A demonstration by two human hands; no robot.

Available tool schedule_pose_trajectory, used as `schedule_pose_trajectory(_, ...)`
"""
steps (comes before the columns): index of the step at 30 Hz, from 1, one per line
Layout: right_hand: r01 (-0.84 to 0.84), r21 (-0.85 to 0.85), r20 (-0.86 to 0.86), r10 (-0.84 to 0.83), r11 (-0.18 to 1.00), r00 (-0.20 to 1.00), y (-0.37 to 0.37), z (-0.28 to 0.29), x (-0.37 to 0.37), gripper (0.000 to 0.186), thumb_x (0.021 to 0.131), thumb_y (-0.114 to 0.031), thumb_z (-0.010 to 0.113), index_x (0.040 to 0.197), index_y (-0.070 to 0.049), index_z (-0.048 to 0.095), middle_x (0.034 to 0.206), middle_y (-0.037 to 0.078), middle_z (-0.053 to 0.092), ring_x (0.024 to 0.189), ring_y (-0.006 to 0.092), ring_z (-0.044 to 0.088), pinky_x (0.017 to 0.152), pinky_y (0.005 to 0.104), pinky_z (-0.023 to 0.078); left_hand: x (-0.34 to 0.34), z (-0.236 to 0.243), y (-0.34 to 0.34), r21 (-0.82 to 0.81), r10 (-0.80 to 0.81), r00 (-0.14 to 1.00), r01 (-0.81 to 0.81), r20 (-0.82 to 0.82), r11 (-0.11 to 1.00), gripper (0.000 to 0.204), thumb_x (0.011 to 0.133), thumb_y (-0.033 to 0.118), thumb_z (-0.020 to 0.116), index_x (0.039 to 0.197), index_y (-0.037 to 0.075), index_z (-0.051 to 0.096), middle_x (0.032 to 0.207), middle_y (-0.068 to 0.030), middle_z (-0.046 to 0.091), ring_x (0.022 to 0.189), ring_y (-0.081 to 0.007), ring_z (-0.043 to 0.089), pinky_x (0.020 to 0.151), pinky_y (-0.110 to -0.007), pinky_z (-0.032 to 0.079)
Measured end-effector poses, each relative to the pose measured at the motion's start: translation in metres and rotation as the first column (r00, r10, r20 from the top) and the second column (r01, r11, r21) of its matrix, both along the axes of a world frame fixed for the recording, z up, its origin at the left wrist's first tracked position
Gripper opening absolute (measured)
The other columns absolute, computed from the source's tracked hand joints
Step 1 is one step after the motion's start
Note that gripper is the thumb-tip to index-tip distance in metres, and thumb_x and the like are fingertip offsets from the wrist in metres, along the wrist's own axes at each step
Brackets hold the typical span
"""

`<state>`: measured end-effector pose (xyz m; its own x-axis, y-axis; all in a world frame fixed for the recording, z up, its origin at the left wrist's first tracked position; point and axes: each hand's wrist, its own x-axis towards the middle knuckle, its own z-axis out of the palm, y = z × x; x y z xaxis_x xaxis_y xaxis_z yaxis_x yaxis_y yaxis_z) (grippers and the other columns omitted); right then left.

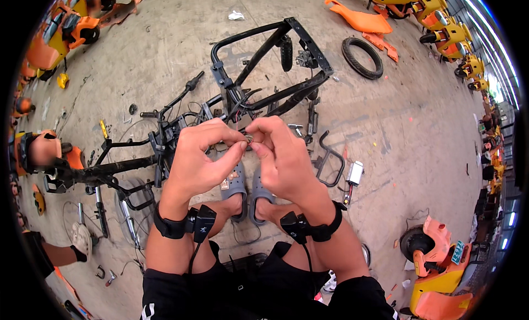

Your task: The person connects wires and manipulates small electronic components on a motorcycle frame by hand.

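My left hand and my right hand meet in front of me, fingertips almost touching. Both are closed in a pinch on a small, thin thing, partly shiny, that is too small to name. A thin reddish wire shows just beyond the fingertips; whether it joins the pinched piece I cannot tell. Below and past my hands lies a bare black scooter frame on the floor, with tubes and loose wires around its middle.
A black tyre and an orange body panel lie far right. Nearer are a bent black tube and a silver box. A yellow-orange scooter sits lower right. Another person's shoe is at left. Several scooters line both sides.
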<state>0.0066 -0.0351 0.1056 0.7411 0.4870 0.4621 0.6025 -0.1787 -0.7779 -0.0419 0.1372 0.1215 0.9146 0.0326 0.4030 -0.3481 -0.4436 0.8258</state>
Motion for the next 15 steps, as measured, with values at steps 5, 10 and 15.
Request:
schedule_pose_trajectory(5, 0.08, 0.058, 0.143, -0.087, 0.995, 0.986, -0.0057, 0.0057, 0.0035, 0.019, 0.073, 0.004, 0.075, 0.09, -0.004, 0.07, 0.082, 0.004, 0.067, 0.056, 0.0097, 0.056, 0.05, 0.023, 0.045, 0.0028, -0.0035, -0.0004, 0.029, 0.025, 0.997, -0.027, 0.079, 0.999, 0.009, 0.074, -0.005, 0.071, 0.082, -0.003, 0.071, 0.072, -0.0117, 0.068, 0.066, -0.0226, 0.064, 0.06, -0.031, 0.049)
schedule_pose_trajectory(10, 0.1, 0.029, 0.234, -0.104, 0.995, 0.967, -0.0071, 0.0003, 0.0052, 0.016, 0.071, 0.0, 0.076, 0.085, -0.005, 0.071, 0.081, 0.005, 0.07, 0.059, 0.0132, 0.063, 0.05, 0.0251, 0.049, 0.0032, -0.0028, -0.0035, 0.067, 0.021, 0.996, -0.027, 0.09, 0.997, 0.009, 0.073, -0.007, 0.069, 0.08, -0.002, 0.069, 0.074, -0.0104, 0.068, 0.067, -0.0205, 0.062, 0.062, -0.03, 0.048)
schedule_pose_trajectory(15, 0.114, -0.021, 0.297, -0.103, 0.993, 0.949, -0.0085, 0.0023, 0.006, 0.015, 0.069, -0.001, 0.077, 0.082, -0.005, 0.069, 0.079, 0.006, 0.069, 0.062, 0.0187, 0.065, 0.051, 0.0279, 0.051, 0.0027, -0.0031, -0.0056, 0.127, 0.012, 0.994, -0.026, 0.109, 0.992, 0.011, 0.071, -0.009, 0.07, 0.08, -0.002, 0.069, 0.073, -0.0104, 0.068, 0.066, -0.0212, 0.062, 0.061, -0.03, 0.048)
